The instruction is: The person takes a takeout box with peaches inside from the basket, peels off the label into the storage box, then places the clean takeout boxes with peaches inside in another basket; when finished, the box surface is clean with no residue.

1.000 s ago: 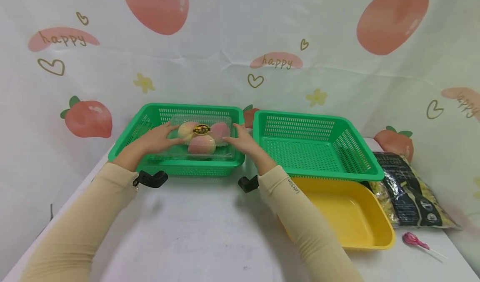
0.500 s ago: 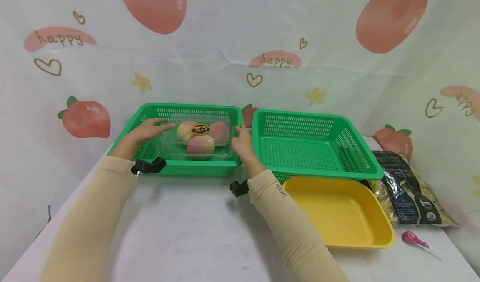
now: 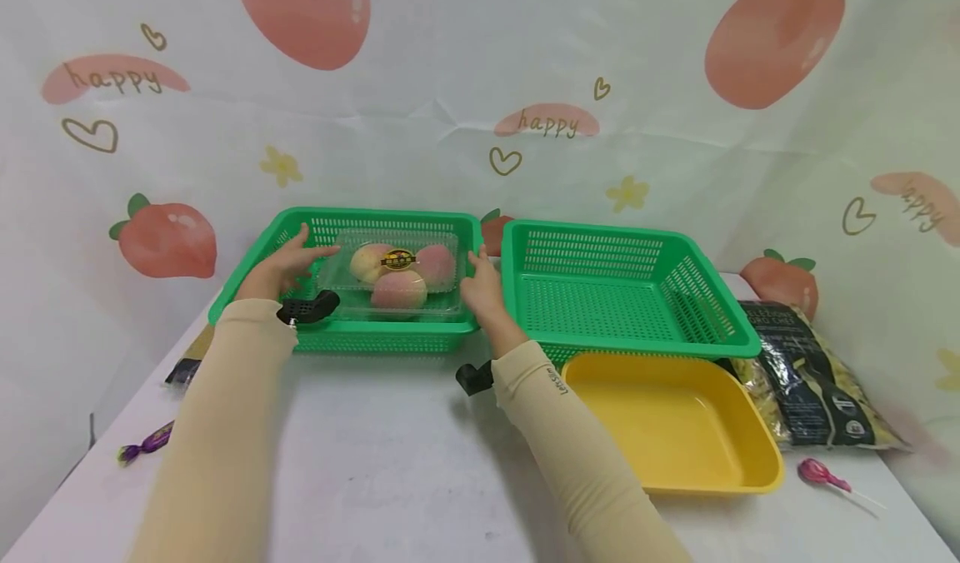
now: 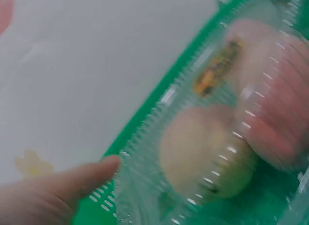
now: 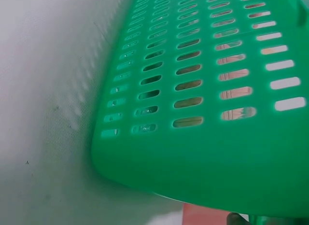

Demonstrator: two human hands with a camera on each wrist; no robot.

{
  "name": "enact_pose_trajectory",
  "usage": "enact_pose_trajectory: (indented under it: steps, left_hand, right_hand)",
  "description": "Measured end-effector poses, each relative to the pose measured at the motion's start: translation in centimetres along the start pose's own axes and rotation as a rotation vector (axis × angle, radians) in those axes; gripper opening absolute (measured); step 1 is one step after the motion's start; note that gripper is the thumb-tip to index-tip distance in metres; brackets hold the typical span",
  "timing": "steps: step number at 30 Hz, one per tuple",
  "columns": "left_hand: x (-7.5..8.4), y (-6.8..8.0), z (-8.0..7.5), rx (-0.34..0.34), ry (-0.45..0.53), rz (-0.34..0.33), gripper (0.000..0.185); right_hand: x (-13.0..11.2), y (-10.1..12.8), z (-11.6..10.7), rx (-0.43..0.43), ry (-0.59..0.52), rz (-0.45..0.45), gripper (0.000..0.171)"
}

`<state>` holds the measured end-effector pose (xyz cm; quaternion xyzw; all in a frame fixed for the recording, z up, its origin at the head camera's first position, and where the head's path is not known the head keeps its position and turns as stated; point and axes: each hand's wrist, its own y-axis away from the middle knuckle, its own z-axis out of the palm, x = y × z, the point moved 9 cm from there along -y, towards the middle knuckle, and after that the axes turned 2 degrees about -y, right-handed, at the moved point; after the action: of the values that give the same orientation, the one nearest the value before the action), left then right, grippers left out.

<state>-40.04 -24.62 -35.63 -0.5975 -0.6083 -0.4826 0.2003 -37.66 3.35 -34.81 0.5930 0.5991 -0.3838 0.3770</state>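
A clear plastic clamshell box with several peaches (image 3: 400,290) sits inside the left green basket (image 3: 375,327); a black and gold label (image 3: 398,260) is on its lid. Over the basket's left part, my left hand (image 3: 283,265) has its fingers spread, left of the box. In the left wrist view, one extended finger (image 4: 91,179) points at the box's edge, blurred. At the basket's right rim is my right hand (image 3: 486,295), against the rim with part of its fingers hidden. The right wrist view shows the slotted basket wall (image 5: 193,152) close up.
A second green basket (image 3: 600,309) stands to the right, behind a yellow tub (image 3: 675,417). Farther right lie a pasta bag (image 3: 813,388) and a pink lollipop (image 3: 821,471). At the left are a purple wrapped candy (image 3: 146,444) and a partly hidden package (image 3: 187,359).
Both hands have come away from the peach box. My left hand has moved left over the basket, and my right hand has shifted to the right rim. The box stays in place.
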Motion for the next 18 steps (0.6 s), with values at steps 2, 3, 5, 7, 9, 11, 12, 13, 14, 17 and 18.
enact_pose_trajectory:
  steps: [2,3,5,7,9,11,12,13,14,17,18]
  left_hand:
    - [-0.5,-0.2,0.2,-0.001,0.037,-0.002,0.101]
    - [-0.6,-0.3,0.2,-0.009,0.046,0.001,0.1]
    - [-0.9,-0.6,0.5,-0.04,0.047,0.013,0.096]
    - [-1.0,-0.6,0.8,-0.067,0.039,0.014,0.092]
    - [-0.9,-0.4,1.1,-0.095,0.029,0.014,0.087]
    - [-0.7,0.0,1.4,-0.108,0.035,0.001,0.082]
    - [-0.8,0.0,1.4,-0.109,0.025,-0.004,0.08]
    - [-0.9,0.0,1.5,-0.113,0.023,-0.006,0.08]
    - [-1.0,-0.1,1.5,-0.117,0.026,-0.007,0.08]
    - [-1.3,-0.4,1.3,-0.134,-0.013,0.007,0.085]
    - [-1.4,-0.5,1.3,-0.143,-0.033,0.016,0.087]
  right_hand:
    - [0.0,0.0,-0.1,0.01,0.004,0.001,0.06]
    - [0.0,0.0,-0.1,0.013,0.006,0.002,0.06]
    - [0.1,0.0,-0.1,0.009,0.006,0.006,0.059]
    - [-0.4,0.6,-0.3,0.002,0.003,0.011,0.057]
    - [-0.4,0.6,-0.2,-0.008,0.0,0.014,0.056]
    - [-0.2,0.4,-0.1,-0.013,-0.006,0.023,0.057]
    - [0.0,0.4,0.0,-0.013,-0.006,0.032,0.057]
    - [0.2,0.0,0.1,-0.006,-0.006,0.017,0.058]
    - [0.8,-0.6,0.3,-0.004,-0.004,0.02,0.059]
    - [0.9,-0.7,0.4,-0.004,-0.007,0.025,0.061]
    - [0.8,-0.6,0.4,-0.003,-0.012,0.022,0.061]
